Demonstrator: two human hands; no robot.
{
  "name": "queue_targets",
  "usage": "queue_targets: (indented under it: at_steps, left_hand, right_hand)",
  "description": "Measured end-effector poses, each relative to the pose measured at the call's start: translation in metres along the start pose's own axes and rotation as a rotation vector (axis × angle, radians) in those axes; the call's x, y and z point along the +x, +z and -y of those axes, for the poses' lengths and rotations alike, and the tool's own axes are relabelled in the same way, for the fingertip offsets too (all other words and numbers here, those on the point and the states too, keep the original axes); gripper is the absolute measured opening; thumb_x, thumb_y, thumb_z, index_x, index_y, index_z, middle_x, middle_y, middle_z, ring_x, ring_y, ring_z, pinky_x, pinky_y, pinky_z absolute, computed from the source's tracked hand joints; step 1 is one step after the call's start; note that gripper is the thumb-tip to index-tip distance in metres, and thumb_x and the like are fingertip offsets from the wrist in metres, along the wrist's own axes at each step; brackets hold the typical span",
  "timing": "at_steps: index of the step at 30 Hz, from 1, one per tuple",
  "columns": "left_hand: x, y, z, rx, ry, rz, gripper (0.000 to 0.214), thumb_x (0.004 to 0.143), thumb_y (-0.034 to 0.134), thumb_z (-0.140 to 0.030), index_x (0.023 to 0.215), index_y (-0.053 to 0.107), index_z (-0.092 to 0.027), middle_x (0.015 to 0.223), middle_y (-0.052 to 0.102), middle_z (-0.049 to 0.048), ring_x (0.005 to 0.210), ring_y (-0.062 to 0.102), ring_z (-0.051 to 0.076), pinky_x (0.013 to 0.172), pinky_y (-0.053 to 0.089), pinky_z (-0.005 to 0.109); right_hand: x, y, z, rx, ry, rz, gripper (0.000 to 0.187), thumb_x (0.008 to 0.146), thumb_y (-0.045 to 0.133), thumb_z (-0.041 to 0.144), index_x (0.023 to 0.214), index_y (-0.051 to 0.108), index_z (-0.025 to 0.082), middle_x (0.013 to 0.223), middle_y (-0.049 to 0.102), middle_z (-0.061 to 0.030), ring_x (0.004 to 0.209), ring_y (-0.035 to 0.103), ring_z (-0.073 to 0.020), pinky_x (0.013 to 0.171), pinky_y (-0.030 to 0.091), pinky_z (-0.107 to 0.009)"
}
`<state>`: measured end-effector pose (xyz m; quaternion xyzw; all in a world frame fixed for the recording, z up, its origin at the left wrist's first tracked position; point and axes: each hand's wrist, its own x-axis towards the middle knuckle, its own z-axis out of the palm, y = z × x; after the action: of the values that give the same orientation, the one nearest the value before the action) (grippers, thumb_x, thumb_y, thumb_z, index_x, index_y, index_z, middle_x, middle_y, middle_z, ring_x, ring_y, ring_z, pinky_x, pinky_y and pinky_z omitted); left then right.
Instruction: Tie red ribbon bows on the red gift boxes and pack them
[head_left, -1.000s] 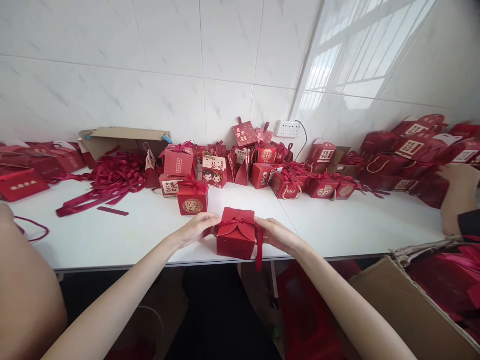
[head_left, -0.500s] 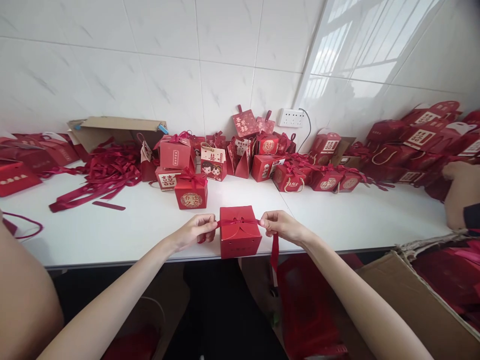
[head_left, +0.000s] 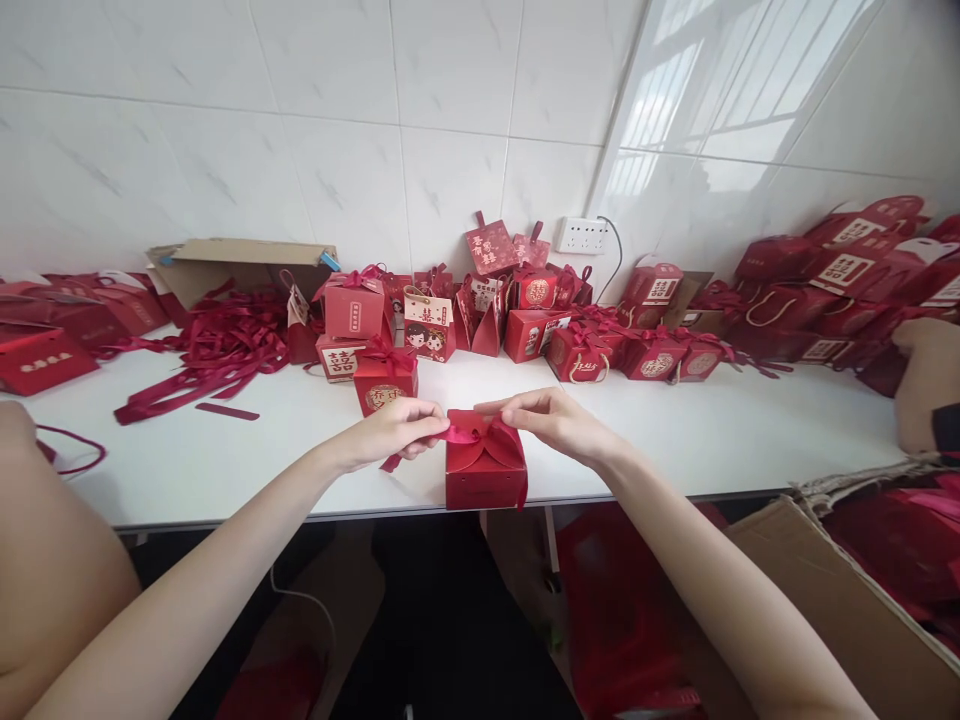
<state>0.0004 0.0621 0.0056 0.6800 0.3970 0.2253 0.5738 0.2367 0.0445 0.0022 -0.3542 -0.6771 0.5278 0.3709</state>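
A red gift box (head_left: 486, 485) with curved top flaps stands at the table's front edge before me. Red ribbon (head_left: 463, 434) crosses its top through the flaps. My left hand (head_left: 405, 430) is closed, pinching the ribbon just left of the box, and a loose end hangs below the fingers. My right hand (head_left: 551, 420) is closed at the box's upper right, thumb and fingertips on the ribbon there; some fingers reach behind the top. Another red box with a bow (head_left: 382, 380) stands behind my left hand, partly covered by it.
A pile of red ribbons (head_left: 232, 335) lies at left by an open cardboard box (head_left: 247, 250). Several red gift boxes (head_left: 581, 352) line the wall, with a power strip (head_left: 583, 236) above. At right are another person's arm (head_left: 916, 390) and a cardboard carton (head_left: 847, 590).
My hands have moved from pulling the ribbon out sideways to closer in, the right one now over the box's top edge. The ribbon tail at right hangs against the box.
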Motion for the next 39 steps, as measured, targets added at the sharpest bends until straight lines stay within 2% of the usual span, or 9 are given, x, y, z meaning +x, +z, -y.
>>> queue_targets:
  at_steps: [5,8,14,17,22,25,28,33,39]
  left_hand:
    - [-0.001,0.001,-0.022,0.343,0.105,-0.049,0.021,0.069,0.065,-0.039,0.064,0.065,-0.018,0.056,0.055,-0.0001,0.046,0.046,0.010,0.040,0.030,0.020]
    - [-0.001,0.003,-0.030,0.489,0.203,-0.069,0.014,0.070,0.063,-0.034,0.071,0.069,-0.021,0.060,0.059,-0.0003,0.053,0.051,0.013,0.046,0.035,0.021]
    - [-0.008,0.008,-0.047,0.689,0.183,-0.044,0.020,0.062,0.064,-0.021,0.082,0.064,-0.024,0.053,0.048,-0.0050,0.042,0.038,0.011,0.041,0.022,0.023]
    - [-0.011,0.011,-0.050,0.848,0.156,-0.053,0.022,0.069,0.058,-0.021,0.089,0.062,-0.025,0.060,0.054,-0.0028,0.047,0.043,0.013,0.044,0.024,0.023]
    - [-0.010,0.011,-0.044,0.981,0.292,-0.032,0.023,0.076,0.047,-0.014,0.090,0.063,-0.024,0.090,0.059,0.0034,0.068,0.055,0.017,0.057,0.034,0.024]
    - [-0.009,0.010,-0.042,1.063,0.308,-0.007,0.015,0.082,0.049,-0.024,0.083,0.064,-0.022,0.087,0.056,0.0030,0.065,0.054,0.015,0.059,0.036,0.025]
    - [-0.008,0.011,-0.046,1.160,0.303,0.023,0.024,0.086,0.047,-0.036,0.081,0.065,-0.021,0.088,0.056,0.0027,0.063,0.054,0.013,0.057,0.037,0.024]
    - [0.000,0.016,-0.058,1.278,0.408,0.001,0.026,0.090,0.044,-0.032,0.087,0.065,-0.018,0.098,0.057,0.0036,0.066,0.054,0.012,0.056,0.036,0.024]
    - [0.011,0.018,-0.064,1.299,0.432,0.047,0.025,0.090,0.043,-0.027,0.078,0.063,-0.018,0.079,0.059,0.0011,0.064,0.053,0.012,0.057,0.034,0.023]
  right_hand:
    - [0.013,0.020,-0.009,-0.245,-0.088,-0.200,0.030,0.078,0.060,0.043,0.065,0.067,0.016,0.065,0.067,-0.0012,0.062,0.060,-0.0147,0.063,0.046,-0.027]
    - [0.014,0.025,-0.014,-0.275,-0.108,-0.277,0.025,0.075,0.062,0.038,0.065,0.068,0.017,0.065,0.069,-0.0008,0.062,0.060,-0.0148,0.061,0.046,-0.026]
    - [0.011,0.024,-0.015,-0.265,-0.127,-0.207,0.021,0.078,0.054,0.027,0.086,0.071,0.017,0.093,0.072,-0.0048,0.086,0.065,-0.0201,0.078,0.048,-0.032]
    - [0.010,0.024,-0.018,-0.231,-0.139,-0.235,0.014,0.076,0.055,0.024,0.083,0.065,0.017,0.087,0.071,-0.0036,0.080,0.065,-0.0173,0.076,0.049,-0.031]
    - [0.011,0.025,-0.026,-0.134,-0.094,-0.299,0.018,0.072,0.061,0.028,0.084,0.051,0.020,0.074,0.068,0.0011,0.071,0.065,-0.0148,0.068,0.049,-0.029]
    - [0.010,0.025,-0.027,-0.116,-0.061,-0.291,0.021,0.072,0.062,0.028,0.088,0.052,0.020,0.073,0.068,0.0011,0.071,0.065,-0.0151,0.068,0.049,-0.028]
    - [0.010,0.026,-0.023,-0.139,-0.047,-0.269,0.014,0.072,0.061,0.024,0.085,0.060,0.018,0.081,0.070,-0.0017,0.076,0.066,-0.0153,0.072,0.050,-0.028]
    - [0.010,0.028,-0.021,-0.168,-0.046,-0.253,0.011,0.072,0.059,0.018,0.082,0.065,0.018,0.080,0.070,-0.0023,0.078,0.066,-0.0163,0.076,0.050,-0.029]
    - [0.011,0.026,-0.027,-0.235,-0.145,-0.240,0.009,0.073,0.055,0.015,0.075,0.063,0.018,0.076,0.069,-0.0002,0.071,0.063,-0.0143,0.069,0.048,-0.027]
